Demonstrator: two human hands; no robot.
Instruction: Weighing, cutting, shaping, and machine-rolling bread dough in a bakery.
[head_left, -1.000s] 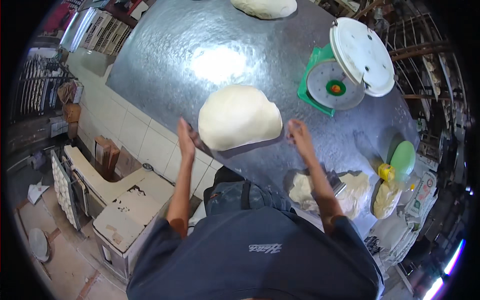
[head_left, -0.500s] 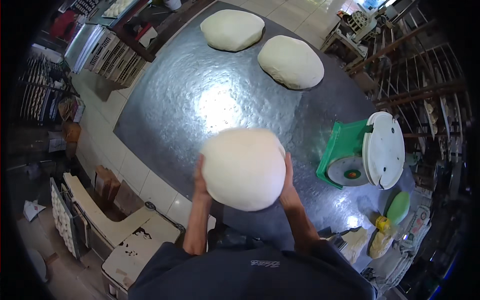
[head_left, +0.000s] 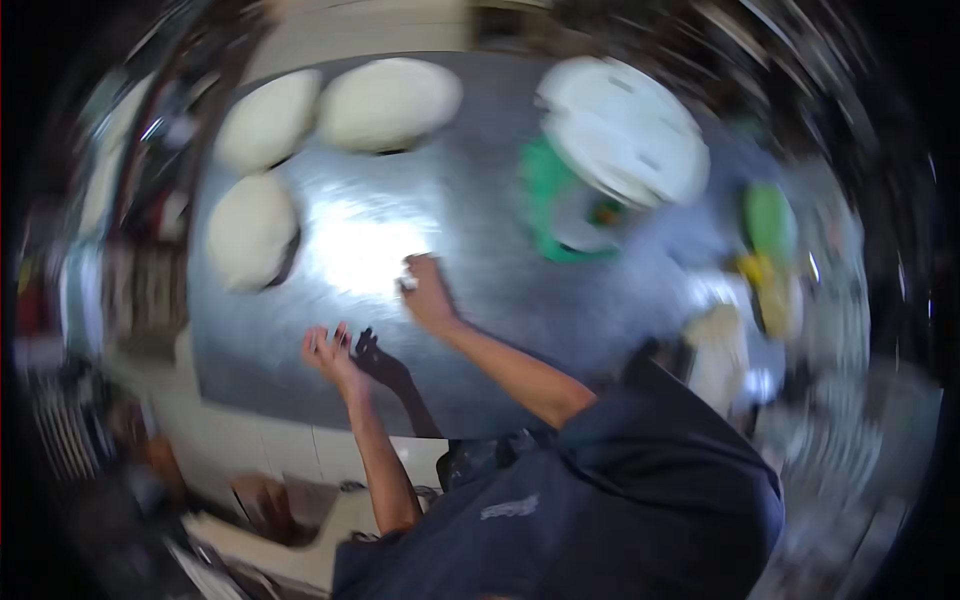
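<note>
My left hand is above the near part of the metal worktop, holding nothing, its fingers bent and apart. Farther in and to the right, my right hand has its fingers loosely curled, blurred by motion. A pale spot between its thumb and fingers could be worktop glare or a bit of dough. Closest to my hands lies a big rounded dough mass at the worktop's left side. Beyond it are a second dough mass and a third, close together at the far left. Neither hand touches any of them.
A green scale with a round white pan stands at the far right of the worktop. At its right end lie a green oval object, a yellow item and pale bags. Surrounding shelves are blurred.
The dough mass I held in both hands now rests at the worktop's left, released. My hands have come apart. The view has turned, so the scale appears farther up.
</note>
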